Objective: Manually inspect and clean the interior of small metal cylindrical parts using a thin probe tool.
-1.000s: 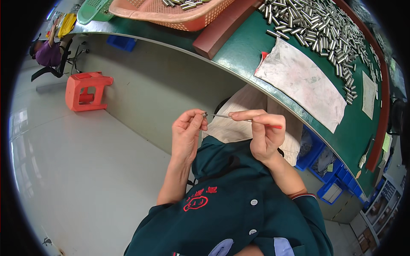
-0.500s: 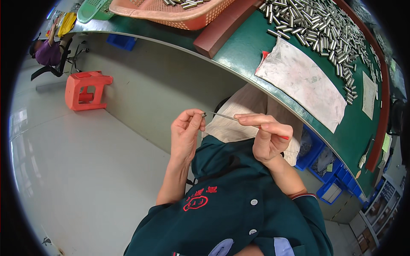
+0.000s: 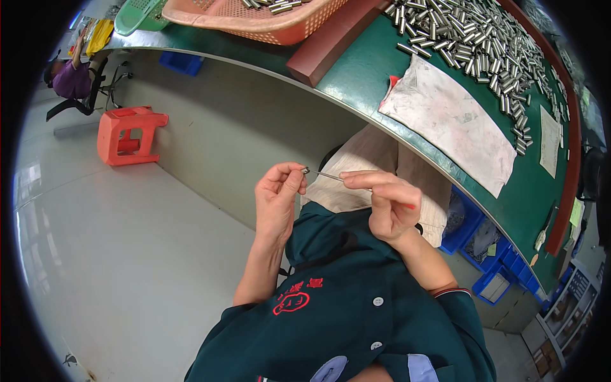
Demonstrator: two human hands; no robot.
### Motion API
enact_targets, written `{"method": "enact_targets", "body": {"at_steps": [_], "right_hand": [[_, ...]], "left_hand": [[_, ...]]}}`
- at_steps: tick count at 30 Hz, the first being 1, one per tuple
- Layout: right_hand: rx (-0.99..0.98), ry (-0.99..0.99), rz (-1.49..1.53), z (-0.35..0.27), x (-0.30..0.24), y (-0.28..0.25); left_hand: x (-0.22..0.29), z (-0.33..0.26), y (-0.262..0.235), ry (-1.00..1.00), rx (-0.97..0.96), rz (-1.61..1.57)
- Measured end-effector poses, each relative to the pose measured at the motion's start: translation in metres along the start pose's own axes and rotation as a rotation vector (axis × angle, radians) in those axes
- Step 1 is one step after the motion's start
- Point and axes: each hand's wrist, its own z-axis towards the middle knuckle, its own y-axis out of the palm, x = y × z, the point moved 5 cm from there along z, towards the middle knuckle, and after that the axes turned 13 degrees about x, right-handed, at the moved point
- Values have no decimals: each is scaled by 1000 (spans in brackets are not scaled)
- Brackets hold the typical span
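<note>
**Both hands on a thin pin, held in front of the chest**

The left hand [image 3: 277,200] is closed, with thumb and forefinger pinched on a small metal piece [image 3: 305,170] at the end of a thin pin [image 3: 326,175]. The right hand [image 3: 388,207] is also closed: its thumb and forefinger grip the other end of the pin, and the remaining fingers curl into the palm. A red tip [image 3: 410,206] shows at the edge of this hand; what it belongs to cannot be told. The pin runs almost level between the two hands, above the person's lap and clear of the counter.

Below the hands lies the dark green shirt [image 3: 356,305] with a red emblem and white buttons. Behind them, light trousers cover the knees.

The green counter [image 3: 363,70] curves across the top of the view. On it lie:
- a stained white cloth [image 3: 445,121], near the edge;
- a wide scatter of short metal tubes [image 3: 471,32], beyond the cloth;
- a brown block [image 3: 331,44];
- an orange basket [image 3: 254,19] holding more tubes.

Blue bins [image 3: 484,254] stand under the counter at the right. An orange stool [image 3: 130,134] stands on the grey floor at the left.
</note>
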Motion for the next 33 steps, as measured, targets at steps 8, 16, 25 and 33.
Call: {"method": "enact_targets", "body": {"at_steps": [8, 16, 25, 33], "right_hand": [[-222, -374, -216, -4, -21, 17], [29, -122, -56, 3, -14, 1], [-14, -122, -71, 0, -8, 2], [-104, -64, -105, 1, -10, 6]], "left_hand": [[-5, 6, -7, -229, -51, -151], [0, 5, 0, -107, -4, -144], [-3, 5, 0, -126, -14, -187], [-5, 4, -1, -152, -6, -210]]}}
